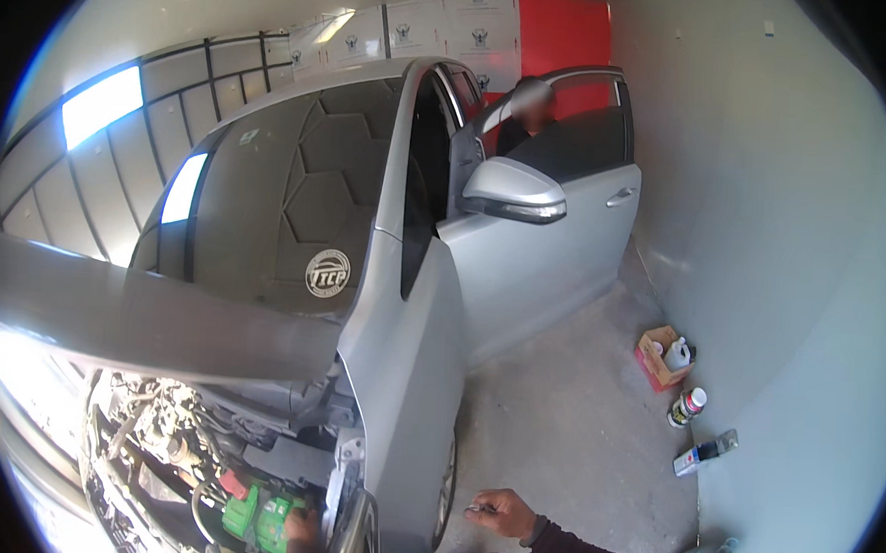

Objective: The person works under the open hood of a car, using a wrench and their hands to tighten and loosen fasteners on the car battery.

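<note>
I see my left hand (302,527) at the green battery (272,524) just left of it, perhaps for support, its grip unclear, while my curled right hand (507,514) pinches a small object (476,509) securely between fingertips.

Grey floor (556,413) — pale wall (785,244) at right — red panel (564,31) behind.

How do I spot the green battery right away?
Find the silver car, then its raised hood at the picture's left. Below the hood, in the engine bay, sits the green battery, with the person's left hand at its right side. Unlike the duller engine parts around it, it is bright green, with a red cover at its upper left.
</note>
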The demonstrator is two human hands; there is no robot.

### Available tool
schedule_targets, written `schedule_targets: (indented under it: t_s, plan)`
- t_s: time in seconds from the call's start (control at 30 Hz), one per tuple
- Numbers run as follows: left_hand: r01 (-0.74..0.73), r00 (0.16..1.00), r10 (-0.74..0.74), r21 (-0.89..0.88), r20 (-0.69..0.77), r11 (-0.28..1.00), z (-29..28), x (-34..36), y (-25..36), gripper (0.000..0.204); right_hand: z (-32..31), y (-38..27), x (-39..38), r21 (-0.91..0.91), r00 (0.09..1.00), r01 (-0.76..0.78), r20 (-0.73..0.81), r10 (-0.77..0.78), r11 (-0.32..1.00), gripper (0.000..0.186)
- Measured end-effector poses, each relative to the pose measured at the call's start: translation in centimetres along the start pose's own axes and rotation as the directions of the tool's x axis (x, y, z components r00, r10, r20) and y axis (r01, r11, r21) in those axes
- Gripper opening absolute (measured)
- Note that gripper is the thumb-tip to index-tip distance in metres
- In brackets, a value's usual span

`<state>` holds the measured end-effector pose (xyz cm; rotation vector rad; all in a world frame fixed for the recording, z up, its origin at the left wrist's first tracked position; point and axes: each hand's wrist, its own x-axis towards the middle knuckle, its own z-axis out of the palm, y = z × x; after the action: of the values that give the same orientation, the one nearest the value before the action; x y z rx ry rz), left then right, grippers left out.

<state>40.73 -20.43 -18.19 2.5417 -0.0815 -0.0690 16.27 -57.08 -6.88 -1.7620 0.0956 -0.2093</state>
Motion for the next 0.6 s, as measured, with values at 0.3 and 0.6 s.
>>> schedule_targets:
  t_s: [0.3,0.6]
  plan:
    - [-0.002,1.0,-0.002,-0.138,-0.026,0.99,1.0,0.8,-1.9,0.031,3.2,3.0,-11.6,-0.423,0.885,-0.2,0.31,0.348,0.884,0.034]
    - [-0.014,0.995,0.01,-0.037,-0.096,0.999,-0.9,-0.2,0.1,0.034,0.5,11.3,-27.6,-0.716,0.596,-0.401,0.269,0.756,0.571,0.056]
